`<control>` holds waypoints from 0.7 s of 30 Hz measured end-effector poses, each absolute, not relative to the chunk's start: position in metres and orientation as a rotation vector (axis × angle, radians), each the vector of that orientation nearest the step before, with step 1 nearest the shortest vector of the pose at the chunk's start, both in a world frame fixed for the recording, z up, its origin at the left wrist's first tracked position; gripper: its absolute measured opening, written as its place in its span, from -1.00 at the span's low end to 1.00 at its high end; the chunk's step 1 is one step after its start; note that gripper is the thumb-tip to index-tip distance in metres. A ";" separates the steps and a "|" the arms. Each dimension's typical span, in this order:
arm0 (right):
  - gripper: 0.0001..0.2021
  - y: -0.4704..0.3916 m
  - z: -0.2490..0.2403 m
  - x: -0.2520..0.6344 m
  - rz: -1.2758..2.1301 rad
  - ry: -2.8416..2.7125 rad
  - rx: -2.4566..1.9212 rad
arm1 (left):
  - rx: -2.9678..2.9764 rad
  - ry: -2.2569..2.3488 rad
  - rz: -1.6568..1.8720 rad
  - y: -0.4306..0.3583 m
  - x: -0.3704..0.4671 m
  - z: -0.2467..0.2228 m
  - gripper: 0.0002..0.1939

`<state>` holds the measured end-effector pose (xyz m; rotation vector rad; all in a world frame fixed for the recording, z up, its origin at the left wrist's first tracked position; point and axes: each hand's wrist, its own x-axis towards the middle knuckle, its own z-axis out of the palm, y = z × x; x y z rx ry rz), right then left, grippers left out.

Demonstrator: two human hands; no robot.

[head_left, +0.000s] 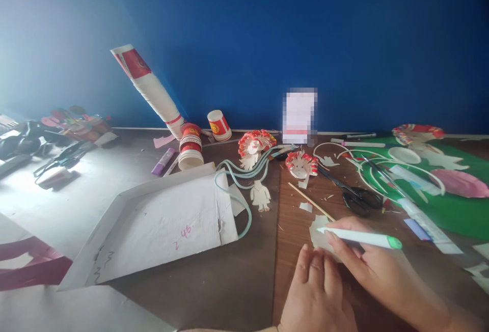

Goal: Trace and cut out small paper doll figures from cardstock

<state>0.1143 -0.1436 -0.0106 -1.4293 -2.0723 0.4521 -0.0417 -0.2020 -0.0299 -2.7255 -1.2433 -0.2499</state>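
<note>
A white marker pen (362, 237) with a green end lies across the fingers of my right hand (378, 266), which is closed around it. Its tip points left and rests on or just over a small pale paper piece (318, 231) with a cut, uneven outline. At the near edge of that paper is my left hand (317, 291), its fingers bent and close together, seeming to hold the paper down. My fingers hide the paper's lower part. Just beyond it lies a thin wooden stick (310, 201).
Black scissors (361, 199), a lion-like paper face (301, 164) and a paper figure cutout (260, 196) lie beyond my hands. At left are a white cardboard box lid (153, 225) and stacked paper cups (156, 95). A green sheet (458, 215) with scraps lies right.
</note>
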 end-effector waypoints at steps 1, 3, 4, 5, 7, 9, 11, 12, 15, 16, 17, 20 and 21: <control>-0.81 -0.144 -0.011 0.114 0.456 -2.071 -1.435 | -2.724 -1.243 -0.246 -0.202 -0.042 -0.029 -0.54; -0.81 -0.144 -0.009 0.114 0.468 -2.066 -1.444 | -2.725 -1.254 -0.226 -0.202 -0.041 -0.029 -0.53; -0.81 -0.143 -0.008 0.113 0.475 -2.064 -1.447 | -2.728 -1.265 -0.213 -0.203 -0.040 -0.028 -0.53; -0.81 -0.143 -0.007 0.113 0.479 -2.061 -1.448 | -2.734 -1.271 -0.202 -0.203 -0.040 -0.028 -0.53; -0.80 -0.143 -0.004 0.111 0.478 -2.057 -1.442 | -2.742 -1.273 -0.203 -0.202 -0.039 -0.027 -0.53; -0.79 -0.142 -0.003 0.110 0.467 -2.054 -1.428 | -2.737 -1.268 -0.233 -0.202 -0.040 -0.027 -0.53; -0.79 -0.142 -0.002 0.110 0.461 -2.055 -1.422 | -2.718 -1.266 -0.281 -0.201 -0.042 -0.026 -0.53; -0.80 -0.141 -0.003 0.110 0.463 -2.058 -1.425 | -2.713 -1.264 -0.292 -0.201 -0.042 -0.025 -0.53; -0.80 -0.142 -0.005 0.111 0.472 -2.059 -1.442 | -2.739 -1.252 -0.240 -0.201 -0.043 -0.024 -0.53; -0.80 -0.142 -0.005 0.111 0.471 -2.056 -1.446 | -2.754 -1.254 -0.209 -0.201 -0.042 -0.024 -0.53; -0.80 -0.143 -0.006 0.111 0.468 -2.054 -1.447 | -2.765 -1.260 -0.182 -0.201 -0.041 -0.024 -0.53; -0.81 -0.143 -0.008 0.112 0.465 -2.056 -1.452 | -2.772 -1.268 -0.180 -0.201 -0.040 -0.025 -0.53; -0.81 -0.143 -0.009 0.112 0.464 -2.057 -1.454 | -2.767 -1.265 -0.201 -0.201 -0.040 -0.025 -0.53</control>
